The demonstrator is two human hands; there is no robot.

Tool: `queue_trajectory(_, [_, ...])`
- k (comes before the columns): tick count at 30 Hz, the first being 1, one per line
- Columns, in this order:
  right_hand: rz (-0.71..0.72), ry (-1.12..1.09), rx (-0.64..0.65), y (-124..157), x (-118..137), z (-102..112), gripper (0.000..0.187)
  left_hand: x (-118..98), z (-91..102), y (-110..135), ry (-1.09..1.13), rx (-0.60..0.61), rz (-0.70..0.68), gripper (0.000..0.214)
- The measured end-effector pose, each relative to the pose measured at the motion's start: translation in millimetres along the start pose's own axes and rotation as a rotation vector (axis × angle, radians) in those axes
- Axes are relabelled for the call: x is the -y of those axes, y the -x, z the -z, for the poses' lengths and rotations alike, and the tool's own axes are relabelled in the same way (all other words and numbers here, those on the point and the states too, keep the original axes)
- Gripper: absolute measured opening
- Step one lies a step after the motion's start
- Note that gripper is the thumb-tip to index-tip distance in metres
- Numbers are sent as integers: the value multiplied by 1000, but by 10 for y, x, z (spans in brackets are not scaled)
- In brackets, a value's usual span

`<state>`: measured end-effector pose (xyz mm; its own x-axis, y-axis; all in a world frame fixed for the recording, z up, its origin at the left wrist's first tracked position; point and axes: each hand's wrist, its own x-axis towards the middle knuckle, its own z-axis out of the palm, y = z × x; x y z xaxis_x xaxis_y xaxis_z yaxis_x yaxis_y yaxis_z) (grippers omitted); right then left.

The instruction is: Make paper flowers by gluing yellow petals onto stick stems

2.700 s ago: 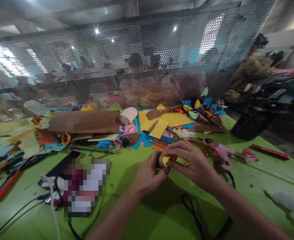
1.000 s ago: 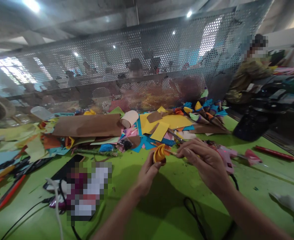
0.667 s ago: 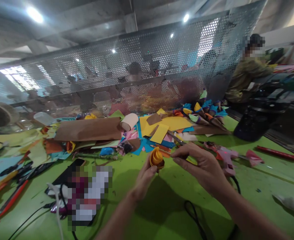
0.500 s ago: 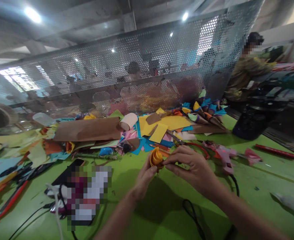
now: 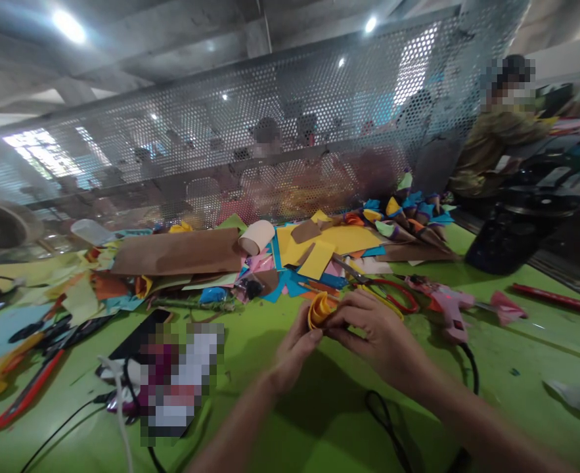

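Between my two hands, above the green table, is a rolled yellow paper flower (image 5: 320, 310) with spiralling layers. My left hand (image 5: 297, 345) wraps around its left side and base, the thumb pressed against the front. The fingers of my right hand (image 5: 363, 323) pinch its right edge, partly hiding it. Just behind my right hand lie red-handled scissors (image 5: 398, 295). A pink glue gun (image 5: 447, 305) with a black cord rests on the table to the right of that hand.
Coloured paper sheets (image 5: 339, 241) and a brown paper roll (image 5: 176, 251) cover the back of the table (image 5: 280, 433). Wrapped paper cones (image 5: 412, 220) lie back right, near a black bin (image 5: 511, 230). Phone (image 5: 139, 332), cables and a red-handled cutter (image 5: 28, 387) are left. A person (image 5: 501, 125) stands far right.
The right fingers have closed further over the flower's right side, covering more of it. Both hands and the flower sit slightly further right as the view shifts a little.
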<state>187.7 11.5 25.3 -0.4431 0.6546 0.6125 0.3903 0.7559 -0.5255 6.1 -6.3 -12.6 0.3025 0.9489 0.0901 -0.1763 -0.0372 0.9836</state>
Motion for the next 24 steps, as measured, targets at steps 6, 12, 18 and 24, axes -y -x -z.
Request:
queue_trajectory(6, [36,-6,-29,1,-26,22,10,167,66,-32,54,-41,-12,57])
queue_trajectory(12, [88,103,-74,25,-39,11,8,189,61,-64,122,-34,-10,56])
queue_trajectory(18, [40,132,-86,35,-18,8,6,206,55,-62,170,-5,-12,52])
queue_trajectory(24, [21,166,-73,30,-4,14,8,242,51,-82,207,-17,-6,54])
